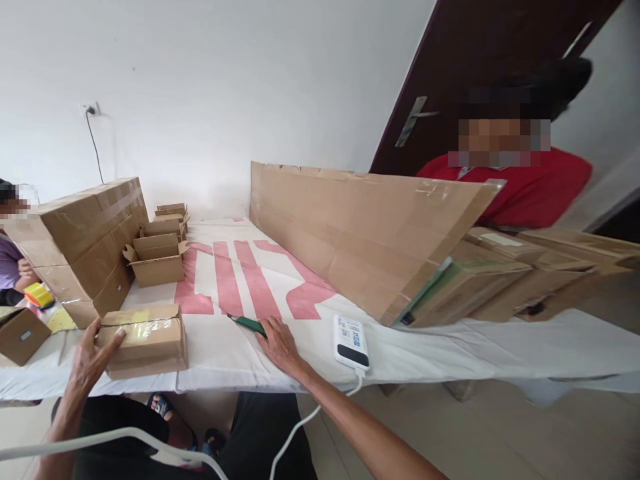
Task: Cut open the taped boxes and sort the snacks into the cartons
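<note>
From the head camera, the left hand [93,357] lay with fingers spread on the near left end of a small taped cardboard box [145,340], touching it without gripping. The box sat on the white-covered table [450,353] close to its near edge. The right hand [279,343] rested flat on the cloth well to the right of the box, its fingers loosely open over the handle end of a green-handled cutter [247,324], whose tip pointed away to the left. Just right of that hand lay a white power bank [351,341] with its cable running off the table's edge. Beyond the left hand stood a stack of large cartons [85,247] and several small open boxes [157,260]. Beyond the right hand a long flat carton [365,233] leaned, with a person in a red shirt [530,190] behind it.
</note>
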Available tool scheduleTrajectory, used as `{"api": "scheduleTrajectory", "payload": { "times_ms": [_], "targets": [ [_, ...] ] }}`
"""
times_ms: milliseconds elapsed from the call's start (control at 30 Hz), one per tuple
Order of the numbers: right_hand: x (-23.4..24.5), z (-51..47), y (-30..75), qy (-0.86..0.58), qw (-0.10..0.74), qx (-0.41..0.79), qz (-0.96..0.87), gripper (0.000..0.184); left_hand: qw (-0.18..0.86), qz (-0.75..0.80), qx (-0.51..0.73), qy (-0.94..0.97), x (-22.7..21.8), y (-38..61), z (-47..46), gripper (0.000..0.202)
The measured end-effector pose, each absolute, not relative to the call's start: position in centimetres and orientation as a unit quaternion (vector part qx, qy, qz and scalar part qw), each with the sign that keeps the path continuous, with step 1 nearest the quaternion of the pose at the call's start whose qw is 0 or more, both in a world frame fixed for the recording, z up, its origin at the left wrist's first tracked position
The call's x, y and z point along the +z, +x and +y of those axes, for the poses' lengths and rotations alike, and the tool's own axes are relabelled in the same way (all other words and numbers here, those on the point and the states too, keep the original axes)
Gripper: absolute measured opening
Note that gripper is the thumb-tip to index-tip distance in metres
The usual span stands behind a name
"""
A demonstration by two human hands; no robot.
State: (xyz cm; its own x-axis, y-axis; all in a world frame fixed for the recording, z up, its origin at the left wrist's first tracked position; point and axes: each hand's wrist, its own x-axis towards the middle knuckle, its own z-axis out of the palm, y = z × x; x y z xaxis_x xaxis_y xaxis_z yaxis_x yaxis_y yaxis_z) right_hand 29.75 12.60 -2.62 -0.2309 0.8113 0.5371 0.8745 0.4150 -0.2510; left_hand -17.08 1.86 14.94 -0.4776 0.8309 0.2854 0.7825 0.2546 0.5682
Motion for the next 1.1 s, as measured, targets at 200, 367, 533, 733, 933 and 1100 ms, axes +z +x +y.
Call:
{"api": "scheduleTrajectory", "payload": {
  "times_ms": [200,367,533,733,933,1100],
  "targets": [
    [-2.7,12.4,30.0,-0.54,0.303,-0.04,-0.784,0.015,0.143,0.741,0.42,0.504,14.7,-12.8,1.5,0.101],
    [-2.8,12.4,30.1,-0.546,0.293,-0.031,-0.784,0.019,0.263,0.691,0.505,0.445,14.4,-13.3,1.7,0.083],
    [-2.9,12.3,30.3,-0.546,0.293,-0.026,-0.784,0.021,0.33,0.618,0.581,0.414,14.2,-13.9,1.9,0.081],
    [-2.7,12.2,30.6,-0.542,0.295,0.004,-0.787,0.018,0.369,0.593,0.586,0.411,14.1,-14.3,1.9,0.077],
    [-1.6,12.3,30.2,-0.526,0.369,0.077,-0.762,0.021,0.405,0.578,0.57,0.421,14.0,-15.9,2.1,0.067],
    [0.9,10.6,26.5,-0.498,0.442,0.279,-0.692,0.038,0.403,0.583,0.555,0.436,14.5,-16.2,2.2,0.065]
  ]
}}
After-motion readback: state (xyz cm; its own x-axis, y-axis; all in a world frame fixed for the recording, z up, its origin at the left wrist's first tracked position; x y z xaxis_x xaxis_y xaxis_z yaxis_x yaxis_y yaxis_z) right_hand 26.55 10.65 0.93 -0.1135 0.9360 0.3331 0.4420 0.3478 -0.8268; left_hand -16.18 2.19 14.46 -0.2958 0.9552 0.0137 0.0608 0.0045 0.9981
